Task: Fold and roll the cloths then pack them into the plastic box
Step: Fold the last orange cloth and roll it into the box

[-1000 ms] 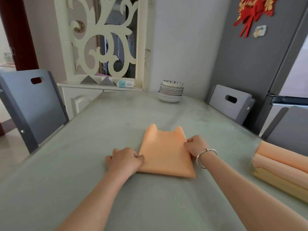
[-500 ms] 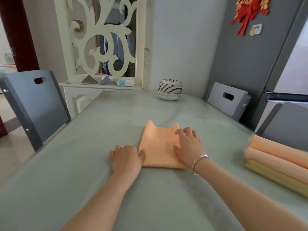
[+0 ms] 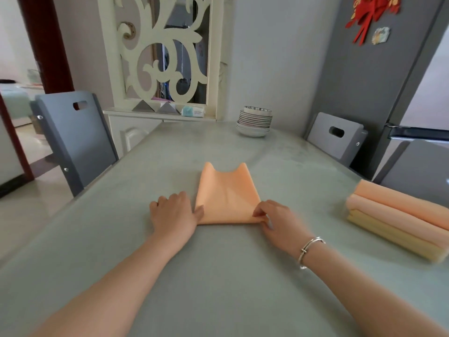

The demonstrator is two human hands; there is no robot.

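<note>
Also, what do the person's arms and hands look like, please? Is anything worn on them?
Both forearms are bare, no sleeves in view. The right wrist carries a thin silver bangle. The left hand and right hand show no gloves; I cannot make out any ring.

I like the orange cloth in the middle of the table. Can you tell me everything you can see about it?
The orange cloth is soft-looking, plain peach-orange fabric, folded into a flat, roughly square shape. It lies on the grey-green table, in the middle, in front of the person. Its two far corners stick up a little like small ears, with a dip between them. The left hand rests at its near left corner, thumb touching the edge. The right hand pinches its near right corner. Its near edge looks slightly lifted between the hands.
</note>
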